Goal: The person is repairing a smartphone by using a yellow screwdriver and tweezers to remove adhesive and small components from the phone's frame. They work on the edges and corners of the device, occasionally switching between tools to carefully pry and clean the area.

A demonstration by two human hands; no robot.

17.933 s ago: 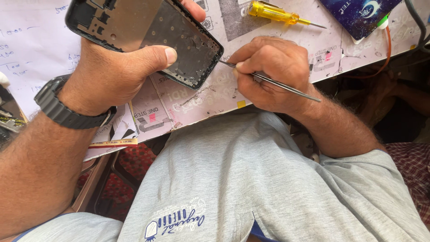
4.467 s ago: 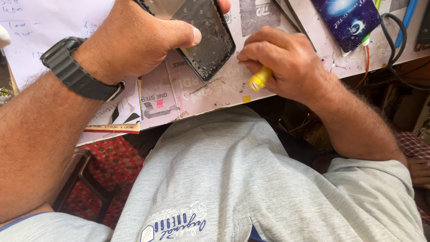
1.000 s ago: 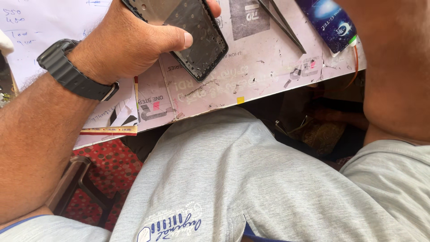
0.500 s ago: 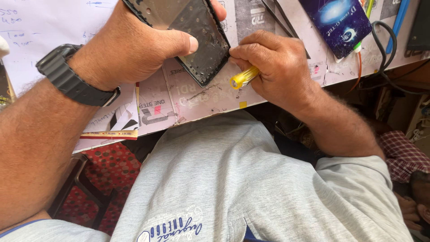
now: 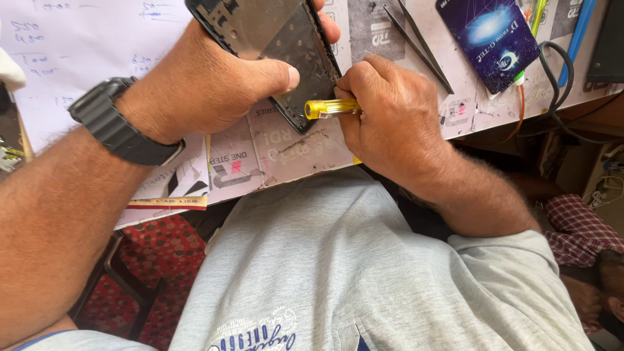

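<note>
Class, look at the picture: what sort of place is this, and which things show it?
Probably a phone repair bench. The left hand holds an opened phone frame, the right hand a yellow-handled screwdriver, and tweezers lie on the worktop.

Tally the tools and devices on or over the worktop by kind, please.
Opened phone frame, held by left hand: 1
Yellow-handled screwdriver, in right hand: 1
Tweezers: 1
Blue card: 1
Total: 4
</note>
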